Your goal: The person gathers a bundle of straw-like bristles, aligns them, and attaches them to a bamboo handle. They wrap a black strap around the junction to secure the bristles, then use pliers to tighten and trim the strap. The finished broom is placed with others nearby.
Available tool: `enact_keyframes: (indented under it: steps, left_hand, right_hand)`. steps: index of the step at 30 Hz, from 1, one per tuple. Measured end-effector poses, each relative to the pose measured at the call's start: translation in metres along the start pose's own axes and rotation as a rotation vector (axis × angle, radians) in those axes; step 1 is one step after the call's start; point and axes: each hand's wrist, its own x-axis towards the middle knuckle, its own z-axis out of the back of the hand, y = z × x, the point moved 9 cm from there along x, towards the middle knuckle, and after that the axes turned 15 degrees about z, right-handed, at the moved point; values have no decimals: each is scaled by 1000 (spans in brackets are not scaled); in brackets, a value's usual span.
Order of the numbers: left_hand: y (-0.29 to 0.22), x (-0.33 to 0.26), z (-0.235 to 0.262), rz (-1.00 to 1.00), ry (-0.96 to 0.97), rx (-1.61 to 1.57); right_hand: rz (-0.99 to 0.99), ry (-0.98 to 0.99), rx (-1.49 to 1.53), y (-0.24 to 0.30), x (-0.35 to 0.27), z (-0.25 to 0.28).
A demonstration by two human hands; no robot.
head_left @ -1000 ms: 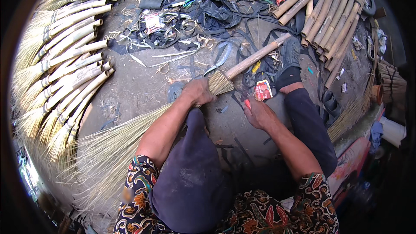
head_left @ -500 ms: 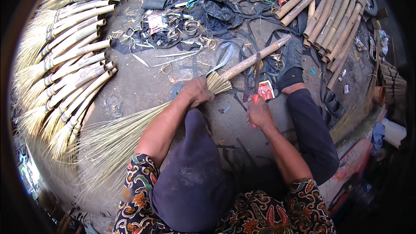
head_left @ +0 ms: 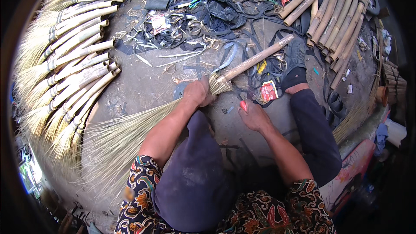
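My left hand [head_left: 197, 93] is closed round the neck of a broom [head_left: 130, 132], its pale bristles fanning out to the lower left beneath my forearm. From the cut ends of the bristles a bamboo handle [head_left: 258, 58] sticks out to the upper right, its far end beside my foot. My right hand [head_left: 255, 117] is closed on a red-handled knife [head_left: 243, 105], a little right of the cut ends and apart from them. Only the red handle shows plainly; I cannot make out the blade.
Bamboo-handled brooms [head_left: 82, 67] lie in a long row at the left. Several more bamboo handles [head_left: 333, 21] with bristles rest at the upper right. Dark strips and plastic scraps [head_left: 216, 13] litter the floor ahead. A red packet [head_left: 268, 91] lies near my foot [head_left: 297, 58].
My right hand has moved slightly left, nearer the cut ends, and the knife's upright dark blade no longer shows. My left hand keeps its grip on the broom. The whole view has shifted slightly.
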Motion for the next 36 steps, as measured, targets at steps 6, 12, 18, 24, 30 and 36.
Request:
enact_keyframes:
  steps: [6,12,18,24,30,36]
  left_hand:
    - [-24,5,-7,-185,227,-167]
    - [-21,6,-13,-160,296,-259]
    - [-5,-10,4,39,20,-9]
    - [-21,3,-10,-75,306,-121]
    - [-24,1,-10,-159,329,-185]
    - [-6,-18,10,93,12,15]
  right_hand:
    - [73,94,-154,-8,-3,-3]
    - [6,-76,-7,-19,-5,0]
    - [100,-53,-188,-12,6,-2]
    - [43,-77,-155,-21,-1,11]
    - [35,-68,-117,-8,-7,7]
    - [55,-42,-150,-8,1,-2]
